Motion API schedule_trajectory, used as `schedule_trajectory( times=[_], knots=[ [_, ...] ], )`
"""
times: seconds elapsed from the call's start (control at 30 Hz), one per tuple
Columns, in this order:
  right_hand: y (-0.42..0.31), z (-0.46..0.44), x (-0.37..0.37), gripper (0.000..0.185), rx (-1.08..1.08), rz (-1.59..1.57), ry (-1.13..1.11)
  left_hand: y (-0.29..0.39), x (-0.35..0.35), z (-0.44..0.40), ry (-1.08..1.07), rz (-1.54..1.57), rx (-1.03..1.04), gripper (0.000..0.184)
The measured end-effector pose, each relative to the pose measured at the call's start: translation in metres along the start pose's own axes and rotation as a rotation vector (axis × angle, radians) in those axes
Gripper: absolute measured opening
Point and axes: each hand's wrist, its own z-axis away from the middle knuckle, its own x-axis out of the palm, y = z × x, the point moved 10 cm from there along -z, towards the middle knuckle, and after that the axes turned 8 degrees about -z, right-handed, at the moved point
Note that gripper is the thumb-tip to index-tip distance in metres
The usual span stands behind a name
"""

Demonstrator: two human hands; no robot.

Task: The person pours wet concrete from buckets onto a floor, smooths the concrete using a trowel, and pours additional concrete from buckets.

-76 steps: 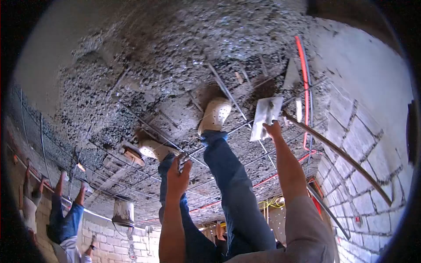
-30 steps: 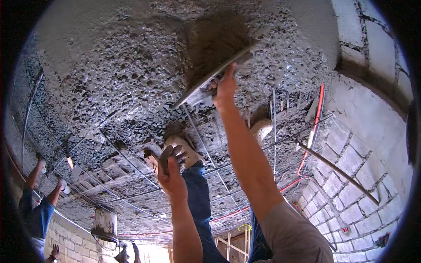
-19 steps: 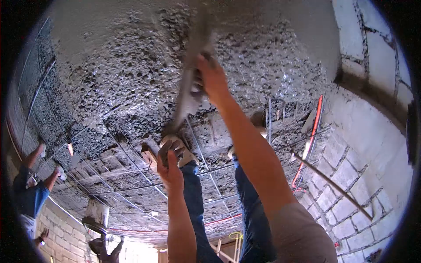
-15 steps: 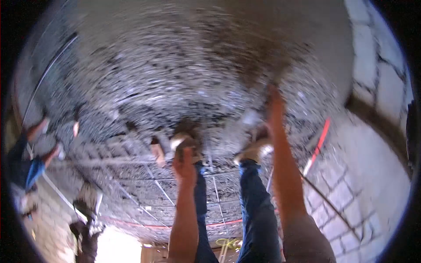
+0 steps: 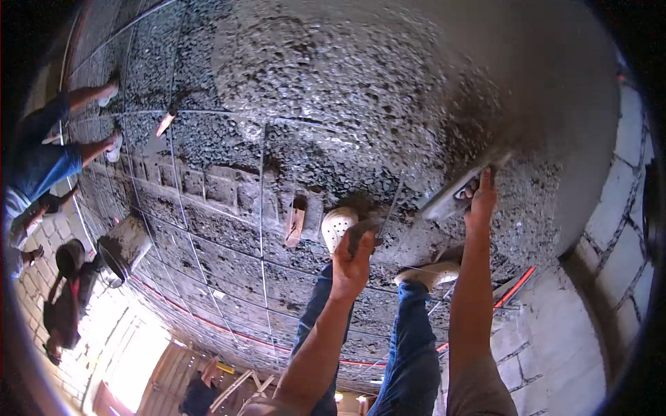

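My right hand (image 5: 480, 202) is closed around the handle of a long, flat finishing trowel (image 5: 444, 197), its blade resting on wet concrete (image 5: 333, 90). The concrete is pebbly in the middle and smooth grey toward the upper right. Above my left shoe, my left hand (image 5: 352, 267) grips a dark object (image 5: 363, 234) whose kind I cannot make out. Left of that shoe lies a wooden-handled tool (image 5: 295, 223). Farther left, a trowel (image 5: 165, 125) with a light wooden handle lies on the gravelly mix.
Thin reinforcing bars (image 5: 262, 229) cross the floor in a grid. My pale clogs (image 5: 338, 227) stand among them. A bucket (image 5: 125, 246) is tilted at the left, near people (image 5: 48, 163). A block wall (image 5: 617, 201) runs along the right; a red pipe (image 5: 515, 288) lies nearby.
The view has swung and sharpened, so the scene sits differently in it. My right hand with the trowel now appears farther right and lower; my left hand also appears farther right.
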Motion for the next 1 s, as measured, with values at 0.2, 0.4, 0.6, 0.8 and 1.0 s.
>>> schedule_trajectory(
  times=[0.2, 0.4, 0.6, 0.8, 1.0],
  knots=[
    [-0.052, 0.075, 0.200, 0.034, -0.148, 0.068, -0.341, -0.022, -0.046, -0.014, 0.116, 0.160, -0.149, 0.034],
    [0.017, 0.092, 0.393, 0.042, -0.545, 0.558, -0.630, -0.036, -0.076, -0.024, 0.106, 0.311, -0.156, 0.037],
    [0.069, 0.114, 0.529, 0.042, -1.026, 0.580, -0.567, -0.032, -0.097, -0.040, 0.116, 0.395, -0.163, 0.036],
    [0.056, 0.081, 0.529, 0.045, -0.929, 0.654, -0.505, -0.018, -0.097, -0.046, 0.086, 0.500, -0.139, 0.038],
    [-0.013, 0.017, 0.485, 0.035, -1.092, 0.608, -0.337, -0.015, -0.090, -0.046, 0.104, 0.469, -0.202, 0.037]
  ],
)
